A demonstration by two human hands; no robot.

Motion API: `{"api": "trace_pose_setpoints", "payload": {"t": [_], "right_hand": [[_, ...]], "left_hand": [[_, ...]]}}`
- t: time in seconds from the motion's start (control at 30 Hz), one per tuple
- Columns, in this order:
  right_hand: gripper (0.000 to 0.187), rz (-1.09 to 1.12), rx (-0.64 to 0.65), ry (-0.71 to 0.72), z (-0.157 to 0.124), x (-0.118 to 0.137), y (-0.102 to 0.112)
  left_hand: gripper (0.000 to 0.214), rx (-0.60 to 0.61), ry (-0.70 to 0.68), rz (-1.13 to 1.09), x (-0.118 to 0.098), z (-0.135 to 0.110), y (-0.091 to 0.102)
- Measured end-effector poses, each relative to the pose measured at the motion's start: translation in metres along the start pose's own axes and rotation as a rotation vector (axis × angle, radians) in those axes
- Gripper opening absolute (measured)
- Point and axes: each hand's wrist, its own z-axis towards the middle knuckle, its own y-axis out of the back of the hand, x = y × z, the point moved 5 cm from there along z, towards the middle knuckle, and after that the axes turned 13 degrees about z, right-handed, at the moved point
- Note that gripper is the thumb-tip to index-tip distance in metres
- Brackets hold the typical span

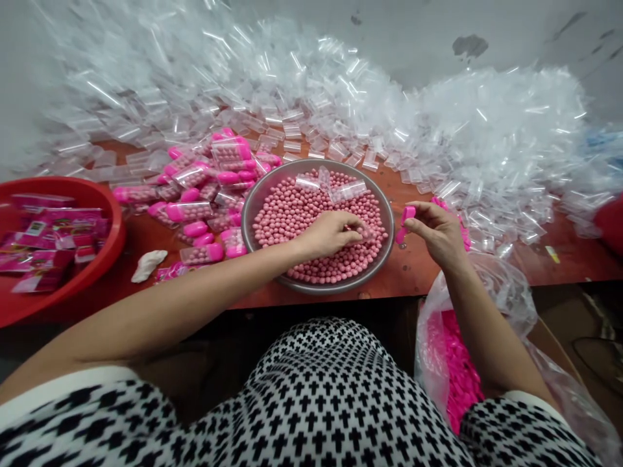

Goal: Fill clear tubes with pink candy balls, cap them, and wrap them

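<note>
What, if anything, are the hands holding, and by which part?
Right hand: a pink cap, pinched by its edge between thumb and fingers. Left hand: apparently a clear container at its fingertips; exact hold unclear.

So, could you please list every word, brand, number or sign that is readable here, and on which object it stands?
No text can be read.
Pink packets in the red basin: printing, too small and blurred to read.
Filled tubes and pink piece in the right hand: no writing visible.
Patterned clothing: cross shapes, decoration rather than writing.
</note>
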Motion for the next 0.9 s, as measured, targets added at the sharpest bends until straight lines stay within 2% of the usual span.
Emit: {"api": "trace_pose_setpoints", "payload": {"t": [0.1, 0.2, 0.33, 0.47, 0.67, 0.9], "right_hand": [[0.038, 0.015, 0.067, 0.037, -0.001, 0.015, -0.009], [0.037, 0.042, 0.146, 0.074, 0.002, 0.031, -0.024], [0.036, -0.033, 0.226, 0.173, 0.003, 0.056, -0.045], [0.033, -0.328, 0.307, 0.290, 0.000, 0.075, -0.065], [0.025, -0.544, 0.489, 0.415, -0.005, 0.073, -0.089], [0.013, -0.650, 0.503, 0.519, -0.022, 0.077, -0.097]], "left_hand": [[0.022, 0.023, 0.146, -0.514, 0.006, -0.015, 0.006], [0.029, -0.028, 0.176, -0.692, 0.008, -0.025, 0.009], [0.029, -0.101, 0.118, -0.588, 0.009, -0.028, 0.011], [0.025, -0.149, 0.001, -0.415, 0.006, -0.029, 0.012], [0.021, -0.246, -0.103, -0.136, -0.004, -0.038, 0.016], [0.019, -0.356, -0.162, 0.096, -0.014, -0.047, 0.022]]}}
